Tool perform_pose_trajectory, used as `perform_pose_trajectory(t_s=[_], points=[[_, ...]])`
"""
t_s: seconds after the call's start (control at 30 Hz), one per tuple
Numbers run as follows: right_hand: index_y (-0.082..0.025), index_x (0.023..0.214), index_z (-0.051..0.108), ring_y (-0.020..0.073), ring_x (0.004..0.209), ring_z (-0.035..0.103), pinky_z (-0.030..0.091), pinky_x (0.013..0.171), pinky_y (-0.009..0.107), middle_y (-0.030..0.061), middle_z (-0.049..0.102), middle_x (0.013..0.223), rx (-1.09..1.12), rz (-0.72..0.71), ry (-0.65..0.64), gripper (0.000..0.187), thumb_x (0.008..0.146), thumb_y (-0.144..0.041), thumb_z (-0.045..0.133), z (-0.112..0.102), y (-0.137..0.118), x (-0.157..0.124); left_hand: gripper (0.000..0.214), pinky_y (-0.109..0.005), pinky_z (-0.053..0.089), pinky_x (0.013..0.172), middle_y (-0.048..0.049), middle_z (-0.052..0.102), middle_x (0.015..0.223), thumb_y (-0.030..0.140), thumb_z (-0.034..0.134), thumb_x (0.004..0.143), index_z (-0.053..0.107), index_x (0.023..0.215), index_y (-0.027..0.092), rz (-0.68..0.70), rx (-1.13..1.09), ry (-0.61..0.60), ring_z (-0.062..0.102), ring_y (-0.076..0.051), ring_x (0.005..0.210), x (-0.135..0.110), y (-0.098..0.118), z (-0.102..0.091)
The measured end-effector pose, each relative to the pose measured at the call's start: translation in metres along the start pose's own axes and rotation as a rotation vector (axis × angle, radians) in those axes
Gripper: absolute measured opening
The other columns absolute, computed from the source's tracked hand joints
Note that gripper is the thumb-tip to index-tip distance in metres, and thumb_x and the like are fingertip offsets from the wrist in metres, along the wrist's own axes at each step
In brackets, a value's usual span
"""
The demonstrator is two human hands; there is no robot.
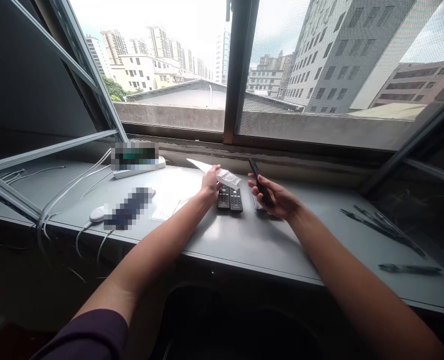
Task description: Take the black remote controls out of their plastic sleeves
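Grey desk [237,245]: two remotes [236,201], tops behind plastic [228,178] in left fingers [216,168]; dark remote [257,181], partly obscured, in right fingers [251,183]

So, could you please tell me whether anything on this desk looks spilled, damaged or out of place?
I see nothing spilled or damaged. Only the pale cables look untidy, drooping loosely over the front edge of the desk at left; two black remotes lie neatly side by side.

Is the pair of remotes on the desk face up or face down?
Face up: the left remote and right remote both show their buttons.
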State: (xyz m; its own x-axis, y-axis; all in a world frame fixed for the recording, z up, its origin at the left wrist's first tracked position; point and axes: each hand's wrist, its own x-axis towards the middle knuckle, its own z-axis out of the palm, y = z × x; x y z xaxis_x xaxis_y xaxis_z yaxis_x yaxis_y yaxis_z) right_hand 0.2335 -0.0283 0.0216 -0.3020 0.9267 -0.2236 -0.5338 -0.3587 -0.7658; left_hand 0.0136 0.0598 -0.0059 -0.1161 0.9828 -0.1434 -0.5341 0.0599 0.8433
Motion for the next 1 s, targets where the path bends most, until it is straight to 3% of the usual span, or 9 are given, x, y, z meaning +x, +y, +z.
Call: perform_pose_trajectory(t_s=[0.1, 0.23, 0.33, 0.43, 0.57, 0.63, 0.73, 0.87, 1.0], points=[[-0.022, 0.128, 0.067, 0.0113, 0.066, 0.069, 0.058, 0.046, 0.015, 0.0071, 0.076, 0.1, 0.063, 0.045, 0.007, 0.019, 0.113, -0.028, 0.058, 0.0006, -0.0009, 0.0027, 0.012, -0.026, 0.052, 0.064, -0.0061, 0.078, 0.089, 0.03, 0.074, 0.089, 0.069, 0.094, 0.02, -0.002, -0.005, 0.008, 0.073, -0.018, 0.078, -0.0027, 0.0016, 0.0013], [-0.021, 0.127, 0.064, 0.0145, 0.062, 0.063, 0.052, 0.038, 0.018, 0.0105, 0.072, 0.097, 0.133, 0.061, -0.022, 0.034, 0.117, -0.043, 0.04, 0.0016, -0.0025, 0.0036, 0.013, -0.025, 0.052, 0.063, -0.006, 0.078, 0.089, 0.03, 0.075, 0.089, 0.069, 0.095, 0.02, -0.002, -0.008, 0.015, 0.073, -0.018, 0.077, -0.0026, 0.0018, 0.0019], [-0.019, 0.129, 0.063, 0.0133, 0.056, 0.056, 0.049, 0.036, 0.018, 0.0062, 0.066, 0.086, 0.2, 0.05, -0.044, 0.04, 0.118, -0.041, 0.031, 0.0019, -0.0024, 0.0031, 0.014, -0.025, 0.052, 0.062, -0.0069, 0.079, 0.09, 0.031, 0.075, 0.089, 0.069, 0.094, 0.019, 0.003, -0.003, 0.003, 0.073, -0.018, 0.077, -0.0011, 0.0012, 0.0012], [-0.019, 0.126, 0.064, 0.0132, 0.055, 0.055, 0.051, 0.038, 0.019, 0.003, 0.061, 0.08, 0.185, 0.036, -0.042, 0.035, 0.118, -0.041, 0.037, 0.0024, -0.0013, 0.0018, 0.014, -0.025, 0.052, 0.062, -0.0071, 0.079, 0.091, 0.031, 0.074, 0.089, 0.069, 0.094, 0.019, 0.005, 0.007, -0.002, 0.073, -0.018, 0.078, -0.0005, 0.0004, 0.0005], [-0.023, 0.119, 0.064, 0.016, 0.072, 0.07, 0.062, 0.051, 0.02, 0.0056, 0.071, 0.093, 0.076, -0.046, -0.012, 0.011, 0.111, -0.03, 0.061, 0.0051, 0.0011, -0.0017, 0.015, -0.025, 0.052, 0.063, -0.007, 0.08, 0.091, 0.031, 0.075, 0.088, 0.069, 0.096, 0.019, 0.005, -0.001, -0.005, 0.073, -0.018, 0.077, 0.0006, -0.0016, 0.0002], [-0.024, 0.119, 0.064, 0.0174, 0.078, 0.074, 0.063, 0.052, 0.02, 0.0087, 0.076, 0.106, 0.053, -0.038, -0.006, 0.01, 0.11, -0.026, 0.061, 0.0069, 0.0018, -0.0026, 0.017, -0.026, 0.052, 0.065, -0.0072, 0.08, 0.092, 0.031, 0.076, 0.087, 0.07, 0.096, 0.019, 0.003, -0.005, -0.004, 0.074, -0.018, 0.078, 0.002, -0.0027, 0.0], [-0.022, 0.125, 0.063, 0.0179, 0.074, 0.074, 0.058, 0.042, 0.019, 0.0136, 0.077, 0.113, 0.044, 0.026, -0.048, 0.022, 0.116, -0.037, 0.049, 0.0083, 0.0019, -0.0013, 0.017, -0.026, 0.052, 0.066, -0.007, 0.079, 0.092, 0.032, 0.076, 0.087, 0.071, 0.096, 0.019, 0.006, -0.006, -0.003, 0.074, -0.019, 0.079, 0.0036, -0.0035, -0.0001], [-0.019, 0.129, 0.062, 0.0145, 0.055, 0.06, 0.047, 0.033, 0.018, 0.0119, 0.073, 0.094, 0.09, 0.07, -0.051, 0.042, 0.118, -0.045, 0.031, 0.0061, 0.0011, 0.002, 0.016, -0.026, 0.051, 0.064, -0.0069, 0.079, 0.09, 0.031, 0.076, 0.087, 0.07, 0.095, 0.019, 0.004, -0.011, 0.007, 0.073, -0.019, 0.077, 0.0032, -0.0029, 0.0002], [-0.017, 0.125, 0.063, 0.0128, 0.05, 0.052, 0.045, 0.034, 0.017, 0.0038, 0.061, 0.076, 0.17, 0.103, -0.026, 0.039, 0.118, -0.04, 0.032, 0.0035, 0.0006, 0.0022, 0.016, -0.025, 0.051, 0.063, -0.007, 0.079, 0.09, 0.031, 0.074, 0.088, 0.07, 0.096, 0.019, 0.006, -0.011, 0.004, 0.073, -0.018, 0.077, 0.0032, -0.0028, 0.0001]])
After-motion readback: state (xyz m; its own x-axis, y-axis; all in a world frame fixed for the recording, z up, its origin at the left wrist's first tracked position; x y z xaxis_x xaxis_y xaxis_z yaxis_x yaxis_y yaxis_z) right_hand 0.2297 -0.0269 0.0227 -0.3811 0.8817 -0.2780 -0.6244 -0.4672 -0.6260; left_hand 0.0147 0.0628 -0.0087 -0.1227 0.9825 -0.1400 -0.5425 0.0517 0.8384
